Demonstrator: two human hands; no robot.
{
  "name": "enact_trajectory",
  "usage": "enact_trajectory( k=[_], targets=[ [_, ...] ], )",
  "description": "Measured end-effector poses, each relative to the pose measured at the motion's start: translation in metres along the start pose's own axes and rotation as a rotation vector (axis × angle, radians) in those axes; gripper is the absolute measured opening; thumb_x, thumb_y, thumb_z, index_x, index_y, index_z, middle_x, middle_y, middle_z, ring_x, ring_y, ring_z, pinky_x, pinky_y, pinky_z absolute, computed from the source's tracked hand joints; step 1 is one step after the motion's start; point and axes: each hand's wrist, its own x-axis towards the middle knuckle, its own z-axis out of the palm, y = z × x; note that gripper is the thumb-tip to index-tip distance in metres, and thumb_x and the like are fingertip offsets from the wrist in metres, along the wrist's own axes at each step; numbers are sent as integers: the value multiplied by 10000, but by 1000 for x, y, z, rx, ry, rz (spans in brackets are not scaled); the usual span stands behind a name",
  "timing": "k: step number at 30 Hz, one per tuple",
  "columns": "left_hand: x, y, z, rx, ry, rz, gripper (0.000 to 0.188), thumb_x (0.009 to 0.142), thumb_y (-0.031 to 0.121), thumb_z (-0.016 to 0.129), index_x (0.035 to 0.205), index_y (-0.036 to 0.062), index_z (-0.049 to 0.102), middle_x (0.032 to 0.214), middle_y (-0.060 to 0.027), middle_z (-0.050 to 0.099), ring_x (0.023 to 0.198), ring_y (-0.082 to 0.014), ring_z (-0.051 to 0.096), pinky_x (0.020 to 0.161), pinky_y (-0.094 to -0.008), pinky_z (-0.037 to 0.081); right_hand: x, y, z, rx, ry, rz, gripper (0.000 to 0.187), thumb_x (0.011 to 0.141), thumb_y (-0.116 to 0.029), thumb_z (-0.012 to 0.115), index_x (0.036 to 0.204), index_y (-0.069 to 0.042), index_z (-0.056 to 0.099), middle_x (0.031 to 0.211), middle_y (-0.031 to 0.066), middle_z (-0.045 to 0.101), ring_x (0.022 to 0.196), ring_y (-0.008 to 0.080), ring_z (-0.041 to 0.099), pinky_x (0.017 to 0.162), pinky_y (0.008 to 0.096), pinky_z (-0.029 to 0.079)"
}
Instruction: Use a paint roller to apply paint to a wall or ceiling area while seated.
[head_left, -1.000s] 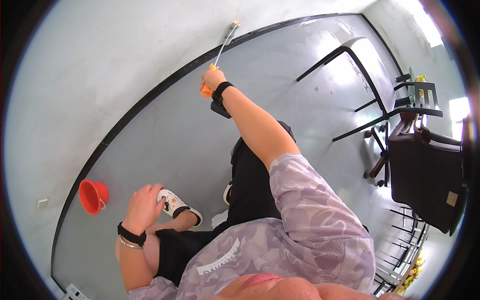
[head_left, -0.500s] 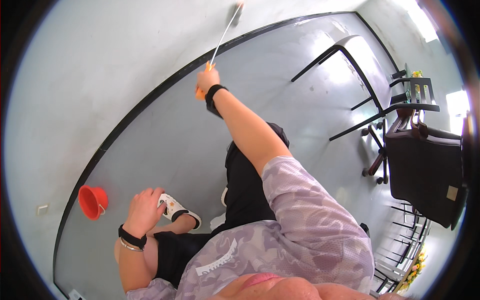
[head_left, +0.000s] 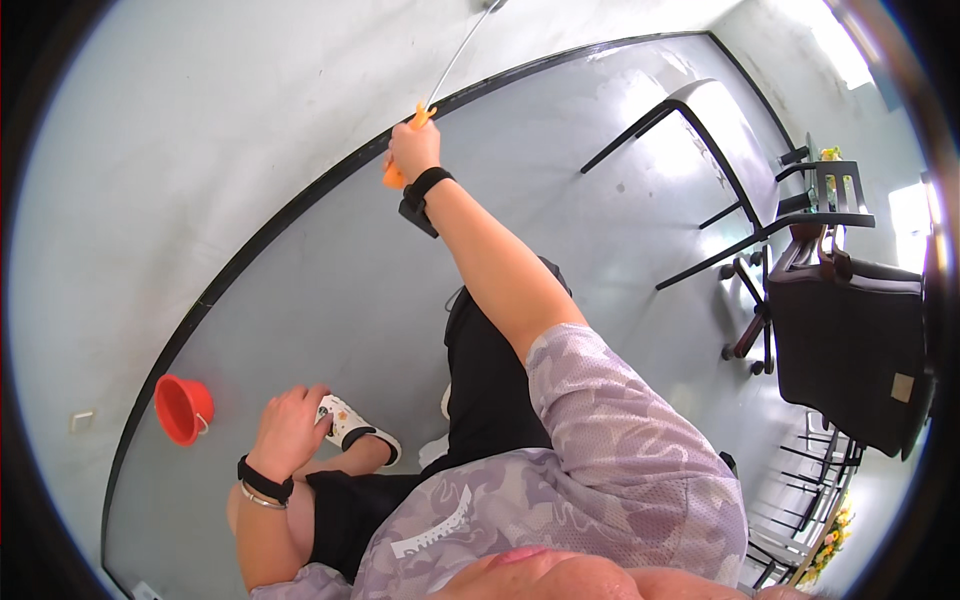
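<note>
Far out in front, my right hand is wrapped round the orange handle of a paint roller. Its thin metal rod runs up to the pale wall, and the grey head at the rod's end is mostly cut off by the top edge of the view. My left hand holds nothing, its fingers loosely stretched above my lower leg and white clog. Left of that hand a red bucket stands on the floor by the wall, its handle hanging down.
Black skirting curves along the wall's foot. To the right stand a table with black legs and a dark wheeled chair. Behind them are more chairs and some flowers. A small wall plate sits left of the bucket.
My right hand has shifted slightly up with the paint roller, whose head has slid mostly out of the top of the view. My left hand stays nearly in place.
</note>
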Motion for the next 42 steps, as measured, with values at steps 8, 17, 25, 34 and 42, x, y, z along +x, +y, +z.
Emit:
enact_trajectory(
  k=[8,17,25,34,42],
  targets=[
    [1,1,-5,-1,23,1,271,752,140,641,1000,62,562,828,-113,586,807,-291,586,686,-397,467,14,34,-16,222,-178,505,118,806,12,414,706,-49,402,596,33,402,458,135,392,419,257,357],
    [0,1,-4,9,4,6,268,753,143,640,996,59,562,842,-128,592,791,-306,585,677,-397,471,-9,3,11,144,-58,147,76,786,16,417,758,-46,382,604,52,418,455,150,412,409,295,380],
    [6,6,-6,-17,-1,17,261,751,133,636,993,61,567,828,-131,584,797,-308,582,683,-406,467,35,52,-18,172,-82,521,131,796,49,425,758,-62,367,598,35,401,457,148,403,427,293,362],
    [3,3,-2,-37,-6,-5,267,750,147,641,995,68,572,823,-141,582,792,-328,575,679,-420,464,4,4,-8,104,-117,287,97,770,32,438,718,-30,385,583,47,414,462,146,421,422,299,386],
    [4,2,1,-43,-29,-16,279,746,156,647,999,67,569,812,-139,577,764,-340,570,676,-424,469,63,42,-40,105,-25,365,101,783,23,432,742,-52,378,593,41,404,449,153,405,411,305,365]
  ],
)
